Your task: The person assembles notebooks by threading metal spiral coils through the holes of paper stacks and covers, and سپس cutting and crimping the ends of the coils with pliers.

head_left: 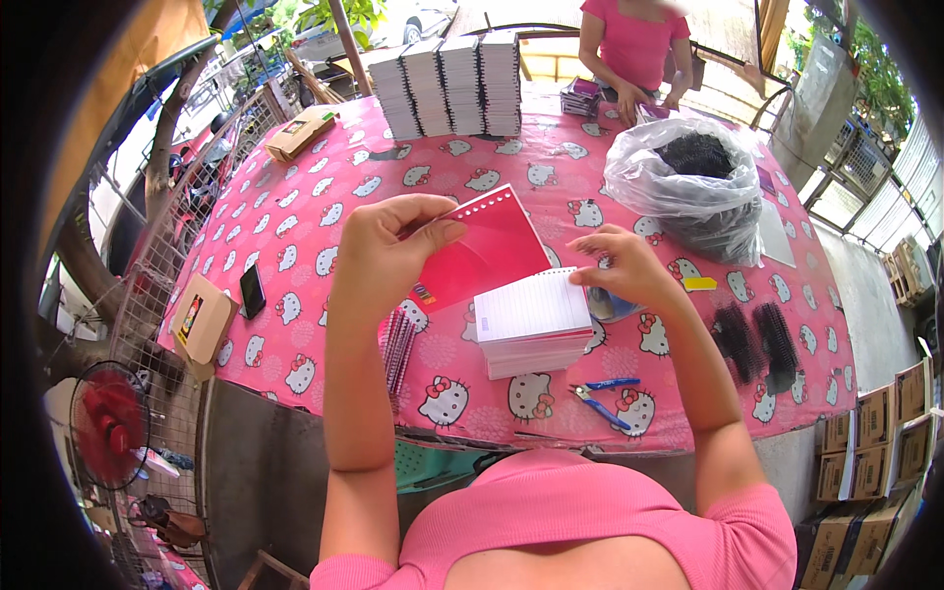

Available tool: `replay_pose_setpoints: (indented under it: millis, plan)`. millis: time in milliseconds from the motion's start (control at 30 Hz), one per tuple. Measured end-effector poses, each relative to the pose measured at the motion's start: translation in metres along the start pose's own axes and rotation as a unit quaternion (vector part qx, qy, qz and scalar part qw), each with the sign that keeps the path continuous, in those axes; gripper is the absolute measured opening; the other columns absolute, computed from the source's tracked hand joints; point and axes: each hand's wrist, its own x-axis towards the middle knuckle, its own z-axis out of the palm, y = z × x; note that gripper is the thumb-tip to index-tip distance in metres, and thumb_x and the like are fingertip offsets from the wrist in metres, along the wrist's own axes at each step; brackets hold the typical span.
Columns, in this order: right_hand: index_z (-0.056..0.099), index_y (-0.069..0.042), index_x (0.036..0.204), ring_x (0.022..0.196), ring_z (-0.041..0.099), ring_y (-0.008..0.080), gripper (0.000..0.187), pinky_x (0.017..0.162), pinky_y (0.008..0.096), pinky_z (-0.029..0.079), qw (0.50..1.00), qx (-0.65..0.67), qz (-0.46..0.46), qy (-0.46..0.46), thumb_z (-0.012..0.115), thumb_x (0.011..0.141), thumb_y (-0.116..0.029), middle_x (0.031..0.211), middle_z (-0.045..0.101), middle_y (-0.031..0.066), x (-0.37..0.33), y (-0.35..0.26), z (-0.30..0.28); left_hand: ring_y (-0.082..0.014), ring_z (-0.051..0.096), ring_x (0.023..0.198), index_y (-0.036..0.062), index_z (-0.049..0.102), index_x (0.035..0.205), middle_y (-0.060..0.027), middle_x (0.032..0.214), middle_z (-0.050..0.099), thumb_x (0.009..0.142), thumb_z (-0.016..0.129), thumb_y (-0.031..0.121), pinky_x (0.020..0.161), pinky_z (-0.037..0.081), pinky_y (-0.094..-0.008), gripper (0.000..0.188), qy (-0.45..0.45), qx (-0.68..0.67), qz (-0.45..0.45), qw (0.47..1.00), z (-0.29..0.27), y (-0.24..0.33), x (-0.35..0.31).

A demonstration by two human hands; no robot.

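Observation:
My left hand (393,251) pinches a glossy red notebook cover (497,246) between thumb and fingers, lifted above the table. Round punched holes run along the cover's upper edge. A thick stack of lined paper sheets (531,313) stands just right of it, also punched along its far edge. At the stack's far right corner is my right hand (624,264), its thumb by the top sheet and its fingers apart. Blue-handled cutters (602,396) lie in front of the stack. Beside my left forearm sits a pile of spiral-bound notebooks (397,349), partly hidden.
Tall stacks of spiral-bound notebooks (457,88) stand at the far side. A clear plastic bag (639,177) holds black coils; more black coils (757,344) lie at right. A phone (253,292) and a cardboard box (204,317) are left. A person (639,49) works opposite.

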Motion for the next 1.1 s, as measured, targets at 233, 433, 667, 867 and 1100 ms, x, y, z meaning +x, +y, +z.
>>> replay_pose_setpoints:
  millis: [233,433,667,867,1100]
  plan:
    - [0.072,-0.009,0.102,0.085,0.064,0.0267,0.041,0.075,0.0364,0.05,0.99,-0.125,0.012,-0.071,0.083,0.067,-0.026,0.096,0.064,0.0091,0.007,-0.007,0.011,-0.0062,0.061,0.071,-0.0028,0.071,0.098,-0.0058,0.08,0.071,0.078,0.073,0.002,0.063,0.049,-0.0221,0.02,0.062,0.004,-0.001,0.998,-0.021,-0.013,-0.017]
    - [0.071,-0.014,0.103,0.088,0.064,0.0249,0.036,0.075,0.0383,0.05,0.983,-0.169,0.051,-0.046,0.079,0.071,-0.027,0.101,0.063,0.0042,-0.005,-0.025,0.015,-0.007,0.062,0.076,-0.0063,0.069,0.098,-0.0045,0.085,0.07,0.079,0.071,-0.001,0.07,0.05,-0.0219,0.019,0.051,0.012,-0.016,0.999,-0.018,-0.012,-0.019]
    - [0.068,-0.005,0.092,0.074,0.063,0.0184,0.027,0.066,0.0335,0.05,0.995,-0.096,-0.004,0.023,0.08,0.07,-0.014,0.088,0.065,0.0048,-0.009,-0.03,0.016,-0.0073,0.062,0.076,-0.0066,0.069,0.097,-0.005,0.084,0.07,0.08,0.071,0.0,0.069,0.05,-0.0222,0.019,0.056,0.015,-0.006,0.998,-0.02,-0.013,-0.02]
    - [0.063,0.001,0.079,0.068,0.048,0.0024,0.018,0.059,0.0226,0.041,0.989,0.115,0.092,0.004,0.078,0.071,-0.003,0.072,0.058,-0.0031,0.001,-0.028,-0.017,-0.0073,0.062,0.076,-0.0059,0.07,0.097,-0.0052,0.085,0.07,0.079,0.072,0.0,0.069,0.051,-0.0227,0.019,0.061,0.01,0.01,0.998,-0.023,-0.008,-0.022]
    - [0.063,0.001,0.082,0.067,0.048,0.0035,0.022,0.06,0.0224,0.041,0.992,0.091,0.078,-0.028,0.081,0.072,-0.008,0.074,0.057,-0.0043,0.017,-0.054,-0.028,-0.0218,0.066,0.077,0.0025,0.071,0.083,-0.0099,0.087,0.069,0.073,0.075,0.006,0.073,0.051,-0.0305,0.011,-0.015,0.163,0.203,0.965,0.036,-0.004,-0.013]
